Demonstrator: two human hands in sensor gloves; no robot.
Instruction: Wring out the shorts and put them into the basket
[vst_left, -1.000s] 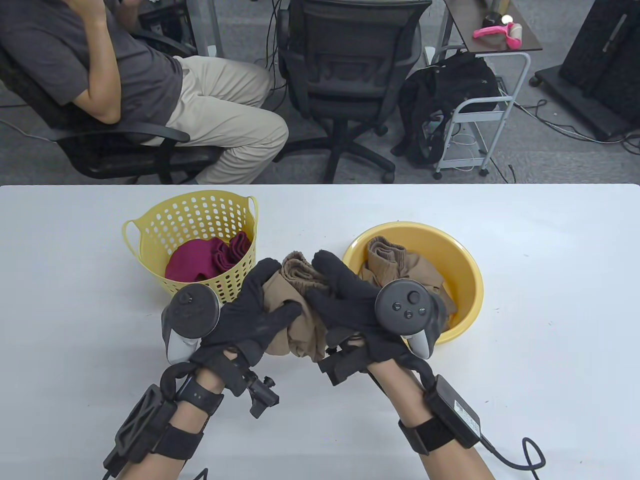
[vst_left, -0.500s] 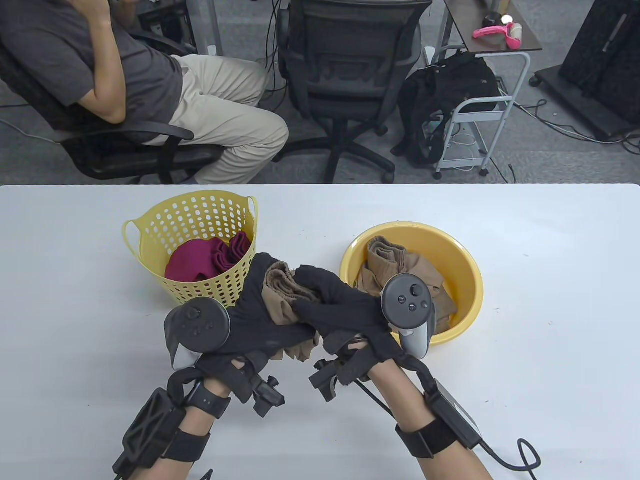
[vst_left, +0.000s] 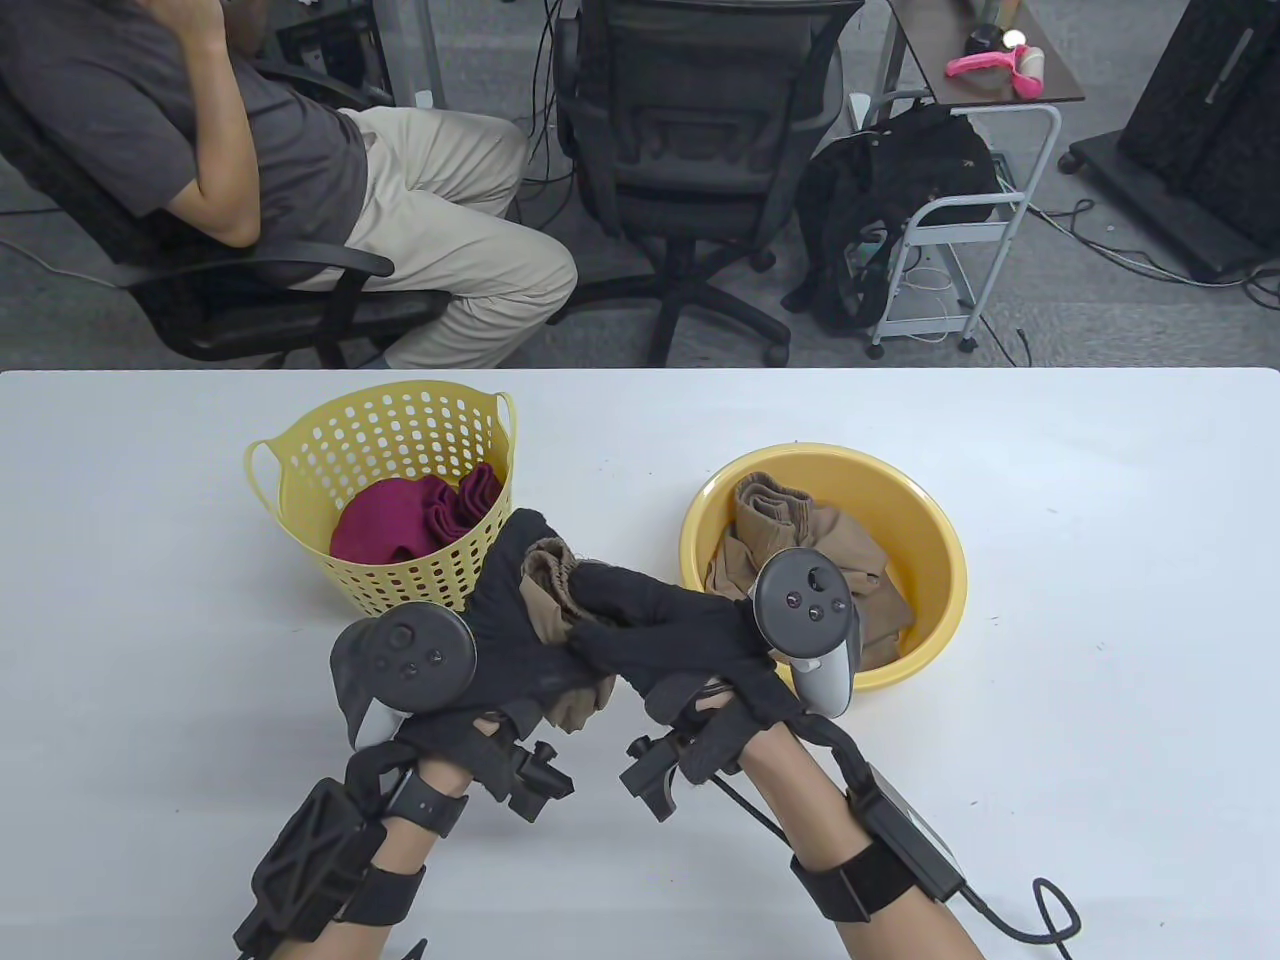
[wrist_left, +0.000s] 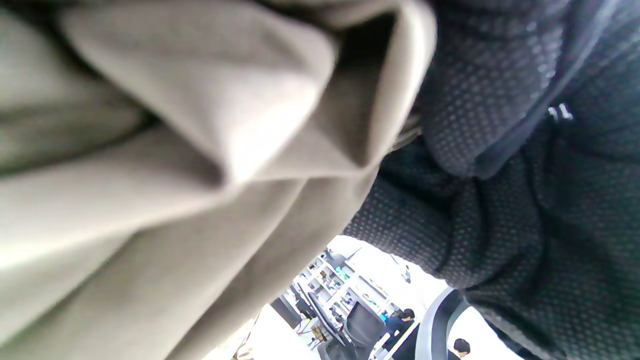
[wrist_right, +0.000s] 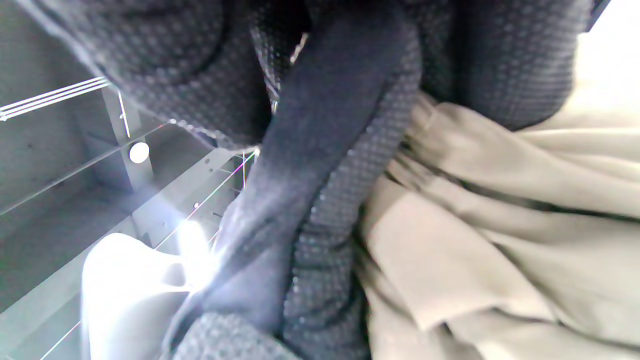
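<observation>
Tan shorts (vst_left: 548, 590) are bunched between both gloved hands above the table, between the basket and the bowl. My left hand (vst_left: 515, 625) curls round the bundle from the left, and my right hand (vst_left: 655, 625) wraps its fingers over it from the right. Only a ruffled waistband and a lower fold (vst_left: 580, 705) of the cloth show. The same tan shorts (wrist_left: 175, 165) fill the left wrist view beside a black glove, and the shorts (wrist_right: 500, 235) lie under gloved fingers (wrist_right: 320, 165) in the right wrist view. The yellow perforated basket (vst_left: 300, 480) stands at the left.
Dark red cloth (vst_left: 420, 515) lies in the basket. A yellow bowl (vst_left: 940, 570) at the right holds another tan garment (vst_left: 790, 530). Beyond the table's far edge a person (vst_left: 250, 180) sits in a chair, beside an unoccupied office chair (vst_left: 700, 150).
Both hands have closed tighter and turned against each other around the shorts, so less cloth shows. The bundle has shifted slightly left, toward the basket.
</observation>
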